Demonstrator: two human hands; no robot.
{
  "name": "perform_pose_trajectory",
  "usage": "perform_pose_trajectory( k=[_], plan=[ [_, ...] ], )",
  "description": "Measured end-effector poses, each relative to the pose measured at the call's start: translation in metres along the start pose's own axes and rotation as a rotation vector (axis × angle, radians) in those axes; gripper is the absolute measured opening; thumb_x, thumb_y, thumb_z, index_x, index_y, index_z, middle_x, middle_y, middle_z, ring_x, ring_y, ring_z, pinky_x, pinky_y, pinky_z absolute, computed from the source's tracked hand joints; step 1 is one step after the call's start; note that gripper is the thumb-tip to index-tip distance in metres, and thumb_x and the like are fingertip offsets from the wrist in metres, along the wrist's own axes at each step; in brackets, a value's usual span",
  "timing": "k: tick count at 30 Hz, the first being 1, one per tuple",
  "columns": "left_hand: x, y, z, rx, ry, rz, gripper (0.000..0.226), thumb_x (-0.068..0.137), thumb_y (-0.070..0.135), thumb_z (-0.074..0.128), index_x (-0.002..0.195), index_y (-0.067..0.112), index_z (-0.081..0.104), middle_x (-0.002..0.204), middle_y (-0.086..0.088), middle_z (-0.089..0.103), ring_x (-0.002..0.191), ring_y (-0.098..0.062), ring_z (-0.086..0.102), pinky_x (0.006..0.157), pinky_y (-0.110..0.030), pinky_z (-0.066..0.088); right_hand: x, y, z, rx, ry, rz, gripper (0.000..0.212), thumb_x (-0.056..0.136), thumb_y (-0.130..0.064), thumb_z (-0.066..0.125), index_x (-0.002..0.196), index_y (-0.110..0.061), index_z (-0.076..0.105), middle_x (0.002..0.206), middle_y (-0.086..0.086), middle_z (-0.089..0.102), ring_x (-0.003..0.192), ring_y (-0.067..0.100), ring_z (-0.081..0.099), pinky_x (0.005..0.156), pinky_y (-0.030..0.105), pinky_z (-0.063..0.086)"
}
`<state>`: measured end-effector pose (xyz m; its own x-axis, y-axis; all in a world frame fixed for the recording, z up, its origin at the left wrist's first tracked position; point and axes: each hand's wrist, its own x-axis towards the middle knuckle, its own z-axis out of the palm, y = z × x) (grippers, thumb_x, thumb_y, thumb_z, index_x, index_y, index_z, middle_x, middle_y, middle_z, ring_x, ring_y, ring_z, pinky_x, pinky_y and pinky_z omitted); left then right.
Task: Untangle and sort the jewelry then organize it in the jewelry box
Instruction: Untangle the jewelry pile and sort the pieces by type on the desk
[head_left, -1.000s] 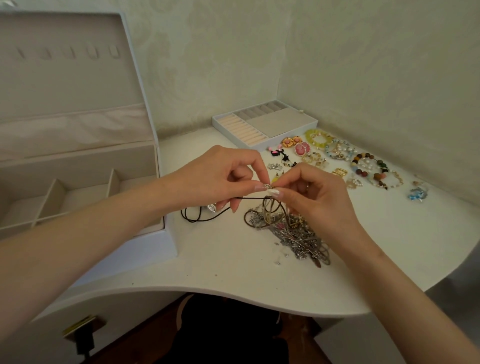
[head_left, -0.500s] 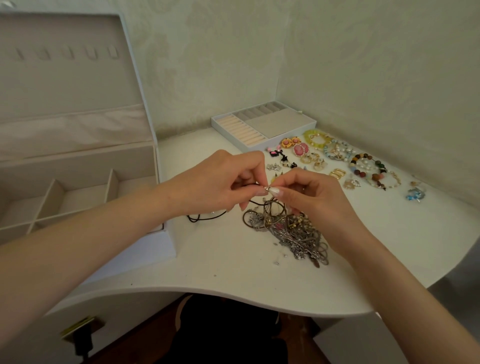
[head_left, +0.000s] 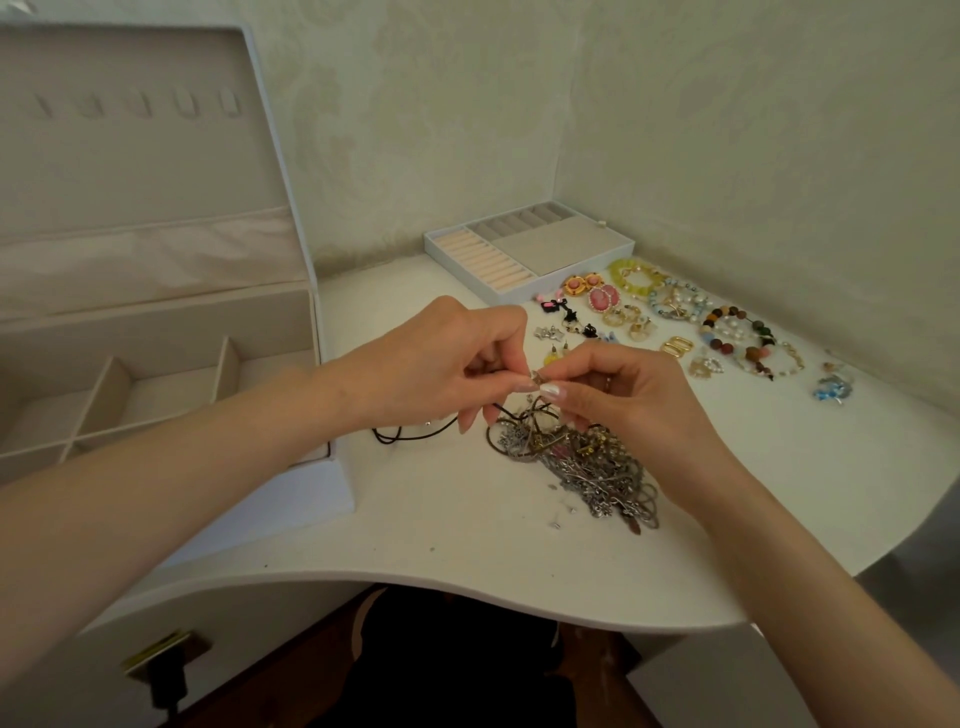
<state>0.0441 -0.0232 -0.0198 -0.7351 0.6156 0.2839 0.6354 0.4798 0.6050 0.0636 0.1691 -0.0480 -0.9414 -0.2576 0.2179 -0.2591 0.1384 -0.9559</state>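
Clasp (head_left: 538, 378) on black cord (head_left: 400, 435) pinched between left hand (head_left: 441, 364) and right hand (head_left: 628, 395), just above tangled pile (head_left: 597, 467) at desk (head_left: 415, 519) middle; jewelry box (head_left: 156, 322) open at left edge, sorted pieces (head_left: 727, 327) toward far right corner.

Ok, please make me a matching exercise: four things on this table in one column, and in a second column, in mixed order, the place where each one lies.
Things
1. jewelry box
2. ring tray
3. tangled chains
4. blue piece

Places
A. far right of the table
B. left side, with its lid standing up
C. at the back, near the corner of the walls
D. in the middle, just right of the black cord

Pairs: 1-B, 2-C, 3-D, 4-A
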Motion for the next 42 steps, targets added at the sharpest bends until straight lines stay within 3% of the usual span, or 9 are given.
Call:
perform_pose_trajectory(
  k=[3, 6, 11, 16, 19, 26, 30, 34, 42],
  plan=[
    [0.000, -0.001, -0.001, -0.008, 0.006, -0.012, 0.019, 0.086, 0.011, 0.066, 0.076, 0.014, 0.050, 0.059, -0.001, 0.066, 0.042, -0.008, 0.061, 0.047, -0.018, 0.048, -0.001, 0.000, 0.000, -0.026, -0.009, -0.018, 0.017, 0.076, -0.001, 0.073, 0.077, -0.019, 0.073, 0.067, 0.002, 0.067, 0.064, 0.016, 0.061, 0.069, 0.034, 0.049],
    [0.000, 0.000, -0.001, -0.013, 0.008, -0.026, 0.021, 0.086, 0.009, 0.066, 0.074, 0.016, 0.050, 0.059, 0.000, 0.066, 0.043, -0.008, 0.062, 0.049, -0.019, 0.049, -0.001, 0.001, 0.002, -0.126, -0.014, -0.056, 0.016, 0.077, -0.006, 0.075, 0.079, -0.022, 0.074, 0.070, -0.009, 0.069, 0.062, 0.006, 0.057, 0.064, 0.018, 0.045],
    [0.002, 0.004, -0.003, -0.137, 0.079, -0.125, 0.018, 0.086, 0.013, 0.066, 0.076, 0.011, 0.052, 0.057, -0.003, 0.067, 0.041, -0.011, 0.059, 0.041, -0.019, 0.044, -0.001, 0.002, 0.000, -0.239, 0.111, -0.132, 0.028, 0.081, -0.006, 0.071, 0.086, -0.033, 0.070, 0.083, -0.013, 0.066, 0.069, 0.003, 0.053, 0.064, 0.016, 0.040],
    [0.004, 0.005, -0.004, -0.299, 0.115, -0.172, 0.016, 0.086, 0.012, 0.064, 0.078, 0.011, 0.050, 0.061, -0.010, 0.068, 0.041, -0.015, 0.056, 0.039, -0.018, 0.042, -0.001, 0.001, 0.005, -0.349, -0.001, -0.173, 0.012, 0.075, -0.032, 0.070, 0.086, -0.037, 0.070, 0.093, -0.011, 0.063, 0.086, 0.006, 0.050, 0.070, 0.015, 0.035],
    [0.004, 0.005, -0.005, -0.346, 0.151, -0.185, 0.017, 0.086, 0.011, 0.064, 0.077, 0.010, 0.049, 0.060, -0.012, 0.066, 0.041, -0.016, 0.056, 0.038, -0.020, 0.041, 0.001, 0.002, 0.010, -0.395, -0.097, -0.134, 0.009, 0.075, -0.032, 0.078, 0.079, -0.035, 0.072, 0.088, -0.009, 0.060, 0.090, 0.010, 0.050, 0.074, 0.016, 0.032],
    [0.007, -0.005, -0.005, -0.077, 0.146, -0.310, 0.018, 0.088, 0.014, 0.064, 0.077, 0.010, 0.050, 0.055, -0.004, 0.067, 0.038, -0.012, 0.054, 0.040, -0.018, 0.041, 0.001, -0.007, 0.001, -0.039, -0.129, -0.038, 0.020, 0.068, -0.032, 0.074, 0.076, -0.014, 0.074, 0.079, -0.005, 0.062, 0.074, 0.014, 0.053, 0.073, 0.027, 0.041],
    [0.007, -0.006, -0.004, -0.002, 0.118, -0.352, 0.018, 0.089, 0.013, 0.063, 0.077, 0.010, 0.050, 0.056, -0.005, 0.066, 0.036, -0.008, 0.053, 0.039, -0.015, 0.039, 0.001, -0.010, -0.004, 0.096, -0.157, 0.017, 0.006, 0.071, -0.025, 0.073, 0.073, -0.019, 0.073, 0.076, -0.005, 0.068, 0.074, 0.005, 0.061, 0.071, 0.014, 0.045],
    [0.007, -0.009, -0.004, 0.036, 0.104, -0.402, 0.019, 0.089, 0.013, 0.063, 0.077, 0.011, 0.049, 0.056, -0.004, 0.067, 0.035, -0.007, 0.053, 0.039, -0.015, 0.038, 0.000, -0.009, -0.007, 0.123, -0.140, 0.006, 0.006, 0.076, -0.024, 0.071, 0.073, -0.024, 0.076, 0.073, -0.003, 0.071, 0.073, 0.006, 0.061, 0.070, 0.015, 0.044],
    [0.006, -0.010, -0.005, 0.068, 0.092, -0.421, 0.018, 0.089, 0.013, 0.062, 0.077, 0.012, 0.049, 0.057, -0.004, 0.067, 0.037, -0.007, 0.054, 0.039, -0.013, 0.038, 0.000, -0.007, -0.008, 0.140, 0.216, 0.008, 0.017, 0.068, -0.030, 0.069, 0.067, -0.013, 0.067, 0.047, -0.001, 0.055, 0.044, 0.009, 0.046, 0.054, 0.017, 0.042]
  ],
)
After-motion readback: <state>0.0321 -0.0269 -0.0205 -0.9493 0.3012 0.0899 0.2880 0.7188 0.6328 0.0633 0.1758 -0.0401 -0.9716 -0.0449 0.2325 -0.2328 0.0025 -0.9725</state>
